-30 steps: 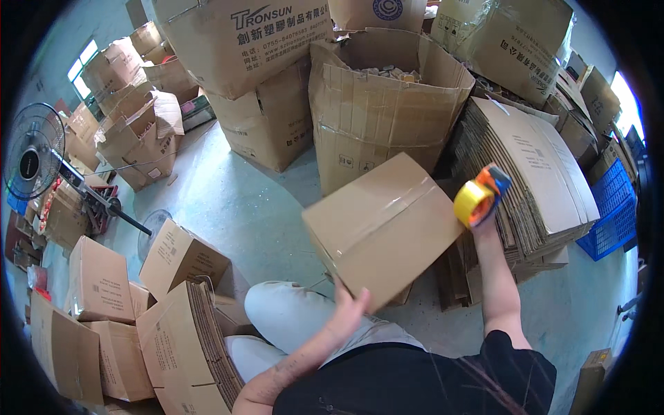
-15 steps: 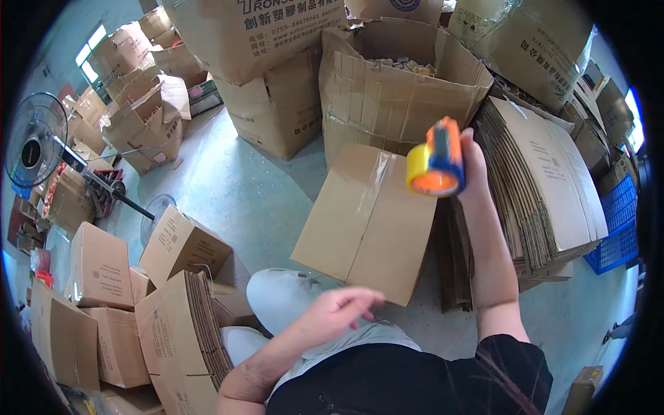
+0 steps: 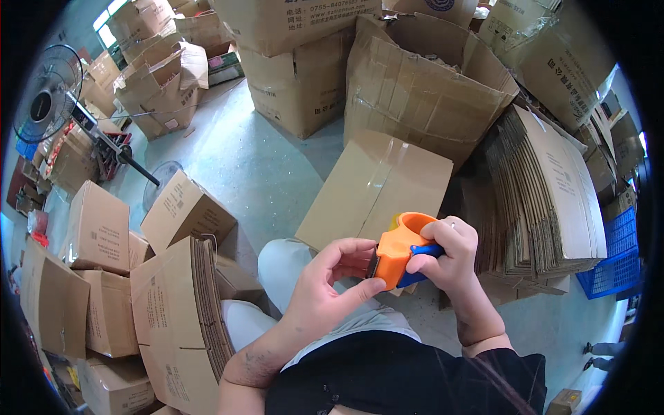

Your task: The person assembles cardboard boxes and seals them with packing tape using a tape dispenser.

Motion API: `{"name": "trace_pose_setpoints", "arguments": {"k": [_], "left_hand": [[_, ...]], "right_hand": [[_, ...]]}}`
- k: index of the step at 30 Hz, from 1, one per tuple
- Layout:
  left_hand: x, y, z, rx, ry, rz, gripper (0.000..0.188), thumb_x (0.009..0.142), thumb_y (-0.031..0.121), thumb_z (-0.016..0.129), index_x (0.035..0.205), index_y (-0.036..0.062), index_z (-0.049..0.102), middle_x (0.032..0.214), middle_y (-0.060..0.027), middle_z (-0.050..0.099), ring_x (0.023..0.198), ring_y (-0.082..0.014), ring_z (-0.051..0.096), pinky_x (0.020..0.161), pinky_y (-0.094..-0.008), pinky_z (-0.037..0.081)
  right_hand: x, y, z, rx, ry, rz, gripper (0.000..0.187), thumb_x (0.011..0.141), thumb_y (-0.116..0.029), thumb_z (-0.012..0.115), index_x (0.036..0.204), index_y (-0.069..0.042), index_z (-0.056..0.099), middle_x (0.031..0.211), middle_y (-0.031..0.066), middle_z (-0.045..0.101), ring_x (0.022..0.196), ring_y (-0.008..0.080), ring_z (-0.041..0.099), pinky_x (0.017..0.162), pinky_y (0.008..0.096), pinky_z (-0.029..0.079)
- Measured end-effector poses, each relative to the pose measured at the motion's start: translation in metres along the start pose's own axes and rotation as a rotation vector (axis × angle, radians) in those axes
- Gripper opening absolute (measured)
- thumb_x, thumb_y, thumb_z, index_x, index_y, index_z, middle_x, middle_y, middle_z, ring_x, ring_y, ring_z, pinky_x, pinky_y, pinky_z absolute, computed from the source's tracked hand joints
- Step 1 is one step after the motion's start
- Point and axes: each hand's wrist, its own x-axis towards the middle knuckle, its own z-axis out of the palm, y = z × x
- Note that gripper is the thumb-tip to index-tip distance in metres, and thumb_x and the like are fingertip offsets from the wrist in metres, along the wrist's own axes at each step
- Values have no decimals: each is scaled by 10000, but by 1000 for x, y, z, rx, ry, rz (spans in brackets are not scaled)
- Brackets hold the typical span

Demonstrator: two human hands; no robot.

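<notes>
An orange and blue tape dispenser (image 3: 394,257) is held up in front of my body, above the near edge of a closed brown carton (image 3: 373,187). My right hand (image 3: 449,256) wraps round its blue handle. Curled in from the other side, my left hand (image 3: 339,277) has its thumb and fingers on the dispenser's dark front end; whether they pinch a tape end there is hidden. Only a sliver of the yellow tape roll (image 3: 395,221) shows behind the orange frame. A strip of clear tape (image 3: 380,169) lies over the far part of the carton's seam.
Flattened cartons (image 3: 553,187) are stacked to the right, near a blue plastic crate (image 3: 609,256). A large open carton (image 3: 422,90) stands behind. More flattened cartons (image 3: 180,318) and closed boxes (image 3: 104,228) sit left, with a standing fan (image 3: 45,104) beyond.
My right hand has brought the tape dispenser down and nearer from above the carton's far right. My left hand has risen to meet it and now grips its front end. The view has shifted.
</notes>
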Motion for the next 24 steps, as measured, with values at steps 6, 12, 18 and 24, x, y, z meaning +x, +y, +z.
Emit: {"name": "trace_pose_setpoints", "arguments": {"k": [6,12,18,24], "left_hand": [[-7,1,-7,-233,-6,-130,348,868,60,734,1172,12,573,1057,-65,647,995,-118,624,910,-287,507],[-9,-11,-14,-257,-9,-164,253,903,26,678,1141,13,593,1022,-45,654,983,-99,621,905,-275,510],[7,-63,-56,-52,130,3,439,950,101,630,1364,27,508,1420,-137,492,1138,-172,592,970,-301,475],[31,-166,-110,337,241,-113,732,889,247,724,1475,16,351,1529,-188,312,1309,-295,456,1016,-353,455]], "right_hand": [[-7,1,9,115,2,4,680,652,-728,699,703,-62,575,582,56,522,518,215,550,522,295,420],[-16,3,17,253,-56,133,679,659,-716,701,708,-50,579,592,69,523,537,218,545,514,301,411],[-36,14,36,425,-126,432,557,791,-545,719,752,-2,602,603,53,521,562,146,518,533,279,409],[-44,34,32,724,-107,671,591,900,-569,600,748,2,591,657,-21,491,657,61,457,585,243,358]]}}
